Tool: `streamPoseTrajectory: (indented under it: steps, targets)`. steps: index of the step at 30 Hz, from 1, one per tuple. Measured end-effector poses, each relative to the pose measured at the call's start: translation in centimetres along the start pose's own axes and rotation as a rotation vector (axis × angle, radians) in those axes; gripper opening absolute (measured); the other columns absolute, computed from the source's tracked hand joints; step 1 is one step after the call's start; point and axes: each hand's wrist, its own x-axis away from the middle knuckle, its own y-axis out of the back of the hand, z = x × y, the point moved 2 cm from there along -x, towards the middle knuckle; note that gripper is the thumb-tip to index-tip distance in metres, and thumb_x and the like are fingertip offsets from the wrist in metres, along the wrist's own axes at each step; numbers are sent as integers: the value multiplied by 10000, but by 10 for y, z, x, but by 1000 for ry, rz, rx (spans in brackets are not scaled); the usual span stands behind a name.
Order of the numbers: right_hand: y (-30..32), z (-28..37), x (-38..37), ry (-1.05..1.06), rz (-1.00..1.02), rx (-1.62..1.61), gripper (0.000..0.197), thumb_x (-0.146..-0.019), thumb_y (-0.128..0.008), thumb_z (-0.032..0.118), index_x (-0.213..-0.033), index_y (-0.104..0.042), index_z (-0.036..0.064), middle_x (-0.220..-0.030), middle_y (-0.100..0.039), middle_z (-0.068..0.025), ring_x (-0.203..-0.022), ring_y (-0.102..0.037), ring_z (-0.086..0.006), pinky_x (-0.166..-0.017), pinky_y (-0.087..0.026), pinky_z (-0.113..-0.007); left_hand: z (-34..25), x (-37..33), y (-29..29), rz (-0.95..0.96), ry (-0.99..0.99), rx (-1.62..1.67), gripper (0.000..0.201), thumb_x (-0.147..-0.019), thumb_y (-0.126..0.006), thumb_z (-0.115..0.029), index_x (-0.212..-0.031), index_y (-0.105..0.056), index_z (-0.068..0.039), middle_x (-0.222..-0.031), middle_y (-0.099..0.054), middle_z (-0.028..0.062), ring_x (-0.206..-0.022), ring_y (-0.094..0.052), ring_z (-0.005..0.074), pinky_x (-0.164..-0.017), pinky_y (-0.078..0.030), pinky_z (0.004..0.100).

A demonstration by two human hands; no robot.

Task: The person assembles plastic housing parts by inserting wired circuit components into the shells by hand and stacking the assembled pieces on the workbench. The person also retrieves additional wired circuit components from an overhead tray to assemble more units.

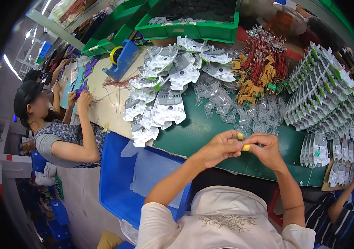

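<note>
Close together over the near edge of the green table mat (177, 143), my left hand (222, 148) and my right hand (265, 149) meet at their fingertips. Yellow coverings wrap some of the fingertips. Both hands are pinched; whatever lies between the fingers is too small or hidden to name. Just beyond them spreads a heap of clear plastic pieces (264, 116). Behind that are orange-yellow parts (251, 89) with small green boards, and a tangle of red wires (264, 52). Grey-white plastic housings (168, 106) are piled to the left of the mat.
Tall stacks of housings (324, 93) rise at the right. Green bins (189, 31) line the back, near a blue tape dispenser (121, 60). A blue bin (117, 178) stands below the table's left edge. Co-workers sit at the left (69, 137) and far right (338, 211).
</note>
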Motion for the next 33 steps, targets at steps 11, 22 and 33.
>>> streamPoseTrajectory:
  steps: [11, 22, 33]
  targets:
    - [26, 0, 13, -215, -239, -62, 84, -919, -639, 2, -997, -624, 29, -782, -553, 71, -627, -443, 22, -550, -350, -158, -178, -85, 0, -732, -1285, -2254, 335, -764, -658, -27, -1094, -667, -83, -1010, -678, 88, -1069, -571, 250, -945, -357, 454]
    - [26, -9, 54, -236, -350, 32, 73, -884, -657, 7, -954, -634, 10, -647, -511, 70, -554, -403, 9, -486, -303, -189, -136, -46, -23, -656, -1323, -2321, 191, -746, -729, -94, -928, -677, -115, -902, -649, 20, -957, -603, 201, -995, -331, 453]
    - [23, 5, 62, -159, -162, 344, 100, -889, -635, 27, -988, -623, 14, -833, -614, -81, -602, -552, -172, -554, -439, -306, 72, 55, -11, -366, -1048, -2227, 258, -731, -752, -141, -984, -703, -119, -991, -677, 13, -1000, -635, 194, -1014, -332, 449]
